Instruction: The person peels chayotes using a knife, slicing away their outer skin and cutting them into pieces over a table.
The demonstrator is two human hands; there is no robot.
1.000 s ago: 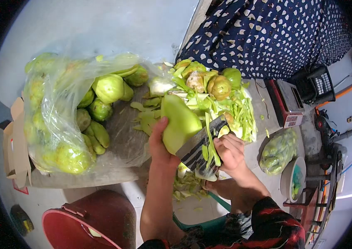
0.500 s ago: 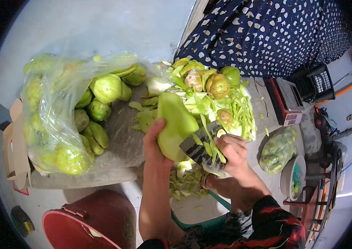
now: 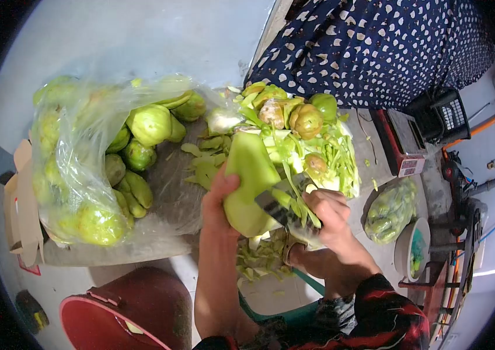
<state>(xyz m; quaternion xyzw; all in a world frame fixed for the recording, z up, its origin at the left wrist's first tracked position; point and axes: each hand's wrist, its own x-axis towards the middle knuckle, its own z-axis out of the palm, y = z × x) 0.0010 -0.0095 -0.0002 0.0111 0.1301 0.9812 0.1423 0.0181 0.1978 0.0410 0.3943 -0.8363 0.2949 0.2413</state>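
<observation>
My left hand [image 3: 219, 201] is closed around the lower left side of a large, mostly peeled green papaya [image 3: 250, 175], held tilted above the table edge. My right hand [image 3: 329, 216] grips a broad-bladed knife [image 3: 271, 205], whose handle is mostly hidden by the fingers. The blade lies against or very close to the papaya's lower right side. Green peel strips [image 3: 297, 204] cling to the blade. Behind the papaya, a heap of peelings [image 3: 341, 157] covers the table, with several whole, partly browned fruits [image 3: 306, 121] on it.
A clear plastic bag [image 3: 78, 157] full of green fruits [image 3: 149, 125] spreads over the left of the table. A red bucket [image 3: 136, 303] stands below left. At right are a scale [image 3: 399, 140], a bagged bundle [image 3: 392, 210] and a white bowl [image 3: 402, 251]. Peelings litter the floor.
The papaya has shifted slightly right and down and turned a little in my left hand. The knife has moved slightly down and right, still in my right hand.
</observation>
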